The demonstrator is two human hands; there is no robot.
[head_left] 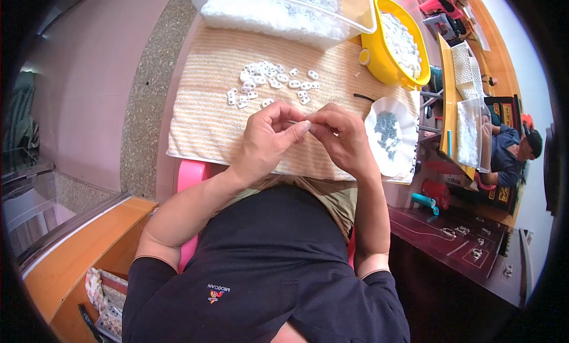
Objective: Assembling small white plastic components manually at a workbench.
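Note:
My left hand (pixel 268 135) and my right hand (pixel 345 138) meet over the near half of a striped towel (pixel 207 112). Thumbs and fingertips of both are pinched together around something tiny, mostly hidden by the fingers. Just beyond them lies a loose heap of small white plastic pieces (pixel 255 79), rounded and with two holes each. Several of these pieces lie apart from the heap, toward the right. Beside my right hand is a white fluted dish (pixel 406 120) with a pile of small grey metal parts (pixel 386 132), too small to name.
A clear bin (pixel 355 17) of white pieces stands at the far edge, with a yellow tub (pixel 370 58) of white pieces to its right. A short black strip (pixel 364 97) lies near the dish. Farther right, another person (pixel 511 153) sits by a table holding clear bins.

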